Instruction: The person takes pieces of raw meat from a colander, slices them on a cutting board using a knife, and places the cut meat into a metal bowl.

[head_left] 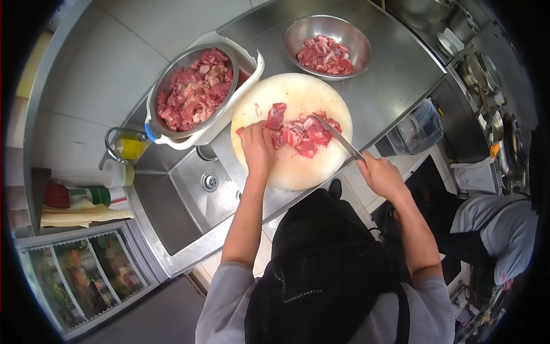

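Note:
A round white cutting board [303, 172] lies on the steel counter with pieces of raw red meat [306, 137] across its middle. My right hand [379, 174] is wrapped round the handle of a knife [338, 136], whose tip points up and left over the right part of the meat. On the board's left side, my left hand [258, 143] rests with curled fingers against meat at the left end of the pile. Above the board, a steel bowl [360, 43] holds cut meat. A larger bowl [232, 60] full of meat sits over a white tub [255, 71] at upper left.
A steel sink [172, 212] lies to the left, beside a bottle of yellow liquid [130, 148]. Food trays [86, 275] stand at lower left. At right are a lined bin [421, 129], hanging pans [484, 71] and another person [492, 229] in grey.

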Action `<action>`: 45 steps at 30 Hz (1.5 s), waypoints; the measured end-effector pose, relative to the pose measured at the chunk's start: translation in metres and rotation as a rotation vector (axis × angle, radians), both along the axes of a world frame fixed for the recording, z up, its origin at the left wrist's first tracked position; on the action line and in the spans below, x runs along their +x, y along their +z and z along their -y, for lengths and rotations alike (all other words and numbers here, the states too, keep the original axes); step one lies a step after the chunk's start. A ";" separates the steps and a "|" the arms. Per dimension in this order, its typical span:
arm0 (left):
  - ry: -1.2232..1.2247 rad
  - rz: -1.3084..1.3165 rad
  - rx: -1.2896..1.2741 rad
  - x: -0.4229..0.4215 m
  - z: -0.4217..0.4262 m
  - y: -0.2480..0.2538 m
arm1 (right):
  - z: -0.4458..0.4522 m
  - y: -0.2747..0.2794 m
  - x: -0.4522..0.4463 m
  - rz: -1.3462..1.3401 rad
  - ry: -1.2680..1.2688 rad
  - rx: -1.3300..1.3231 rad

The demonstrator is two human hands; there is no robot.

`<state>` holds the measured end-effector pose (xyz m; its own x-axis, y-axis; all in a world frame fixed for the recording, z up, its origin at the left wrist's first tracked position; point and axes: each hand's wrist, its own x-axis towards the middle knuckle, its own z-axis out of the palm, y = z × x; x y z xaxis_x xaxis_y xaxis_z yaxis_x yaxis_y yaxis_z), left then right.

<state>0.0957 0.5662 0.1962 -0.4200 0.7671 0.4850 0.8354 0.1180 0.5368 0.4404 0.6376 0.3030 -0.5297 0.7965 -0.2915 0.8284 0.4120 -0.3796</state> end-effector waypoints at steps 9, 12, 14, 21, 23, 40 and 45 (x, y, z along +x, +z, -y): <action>0.075 -0.188 -0.479 -0.018 -0.100 -0.007 | 0.013 -0.009 0.034 0.062 0.160 -0.095; -0.078 0.120 -0.521 -0.035 -0.108 0.010 | 0.016 -0.018 0.019 0.027 0.305 -0.187; -0.169 0.348 -0.407 -0.044 -0.108 0.028 | 0.017 -0.017 -0.012 -0.010 0.388 -0.243; -0.298 1.067 -0.091 -0.027 -0.087 0.125 | -0.008 -0.054 -0.114 0.001 0.593 -0.205; -0.314 0.952 -0.192 -0.019 -0.071 0.129 | -0.034 -0.067 -0.115 0.103 0.454 -0.219; 0.049 0.540 -0.460 -0.009 0.106 0.026 | 0.001 -0.004 -0.059 0.002 0.153 -0.024; 0.103 0.127 -0.183 -0.013 0.117 0.007 | 0.036 -0.018 -0.075 0.013 0.238 -0.086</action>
<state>0.0826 0.4491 0.2031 -0.5490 0.7875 0.2800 0.7413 0.3039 0.5985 0.3656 0.6015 0.2853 -0.6951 0.6216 -0.3612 0.7170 0.5625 -0.4118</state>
